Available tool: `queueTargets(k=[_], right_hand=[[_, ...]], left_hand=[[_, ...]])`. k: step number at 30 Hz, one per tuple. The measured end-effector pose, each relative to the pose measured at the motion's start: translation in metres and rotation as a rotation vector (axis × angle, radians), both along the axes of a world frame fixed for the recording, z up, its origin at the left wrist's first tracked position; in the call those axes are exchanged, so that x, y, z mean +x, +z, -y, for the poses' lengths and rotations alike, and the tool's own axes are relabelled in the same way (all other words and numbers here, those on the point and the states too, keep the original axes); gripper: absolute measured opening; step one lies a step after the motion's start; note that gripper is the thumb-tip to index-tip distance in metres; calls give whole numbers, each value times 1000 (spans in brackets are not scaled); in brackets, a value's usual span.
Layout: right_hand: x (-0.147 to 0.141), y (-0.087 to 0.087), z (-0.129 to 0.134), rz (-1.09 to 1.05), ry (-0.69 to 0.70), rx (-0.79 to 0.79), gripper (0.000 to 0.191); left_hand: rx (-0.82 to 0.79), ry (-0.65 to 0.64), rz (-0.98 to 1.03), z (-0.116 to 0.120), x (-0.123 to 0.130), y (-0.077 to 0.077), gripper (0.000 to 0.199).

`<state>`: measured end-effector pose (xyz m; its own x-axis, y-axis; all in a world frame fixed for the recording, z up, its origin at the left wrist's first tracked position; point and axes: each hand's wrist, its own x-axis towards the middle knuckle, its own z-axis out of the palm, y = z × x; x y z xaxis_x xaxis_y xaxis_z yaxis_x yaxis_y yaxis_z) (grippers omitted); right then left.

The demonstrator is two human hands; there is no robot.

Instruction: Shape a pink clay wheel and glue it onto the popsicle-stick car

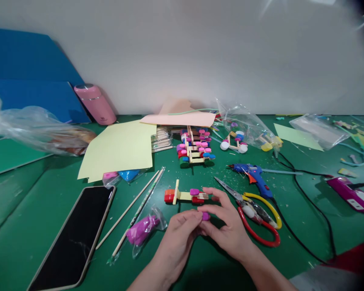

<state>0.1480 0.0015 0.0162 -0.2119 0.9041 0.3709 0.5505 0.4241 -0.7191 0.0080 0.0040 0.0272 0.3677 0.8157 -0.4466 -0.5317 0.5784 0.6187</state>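
Note:
A small lump of purple clay [205, 216] shows between my two hands, held at the fingertips. My left hand [182, 232] pinches it from the left, its fingers closed. From the right, the thumb and fingers of my right hand [227, 226] close around it; the right index finger reaches up near a small wooden-stick model [185, 196]. That model lies just beyond my hands and carries red and purple clay pieces. To the left of my hands is a clear bag of purple clay [142, 230].
Scissors [255, 214] and a blue glue gun [255, 176] with its cord lie at right. Several finished stick models [195, 151] stand behind. A phone [75, 238], sticks [130, 206], yellow paper [121, 147] and a pink bottle [97, 105] are at left.

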Motion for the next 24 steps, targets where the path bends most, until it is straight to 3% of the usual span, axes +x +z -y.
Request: queueTargets(k=[7,14,24], right_hand=[[0,0,0,-32,16,-48,17],[1,-1,0,-91,7,-106,20],[2,0,1,-168,-9,-143,17]], left_hand=[[9,-22,-10,0,-1,-1,15],[-53,-2,109,-1,-1,1,21],[-4,-29,18,-2,-1,3,26]])
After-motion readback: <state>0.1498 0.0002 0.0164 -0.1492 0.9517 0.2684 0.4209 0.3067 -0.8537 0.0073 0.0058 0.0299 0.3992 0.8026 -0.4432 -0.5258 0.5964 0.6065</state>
